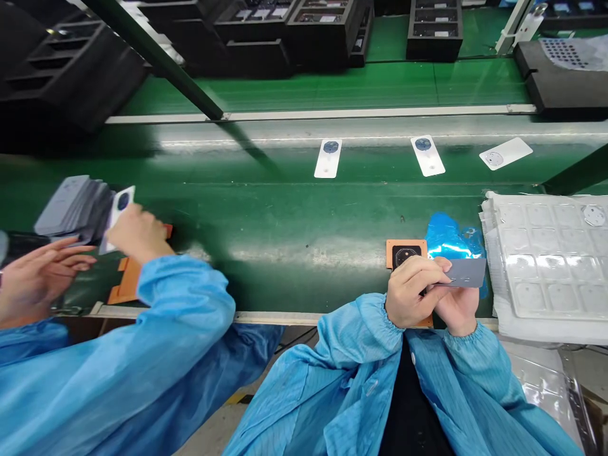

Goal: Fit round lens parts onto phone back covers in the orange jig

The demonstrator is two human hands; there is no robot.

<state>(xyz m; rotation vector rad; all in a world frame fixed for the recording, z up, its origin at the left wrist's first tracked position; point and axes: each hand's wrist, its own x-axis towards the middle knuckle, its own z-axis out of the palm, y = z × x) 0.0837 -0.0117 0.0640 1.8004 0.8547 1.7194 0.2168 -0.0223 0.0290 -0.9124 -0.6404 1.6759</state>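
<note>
A thin grey rectangular panel [468, 273] is held level between my two hands over the near edge of the bench. My left hand [409, 288] has its fingers closed at the panel's left end. From below and to the right, my right hand [458, 305] grips the same panel, thumb on top. Just behind my left hand lies an orange fixture [390, 252] with a black face and a round dark disc [405, 254], partly covered by my fingers. Crumpled blue film [446, 233] lies behind the panel.
A clear compartment tray [536, 266] stands at right. Several white panels with round patches, such as this one [327, 158], lie across the green belt [266, 215]. At left a co-worker's hands [137, 233] handle a white panel beside a grey stack [71, 209]. Black bins [323, 44] line the back.
</note>
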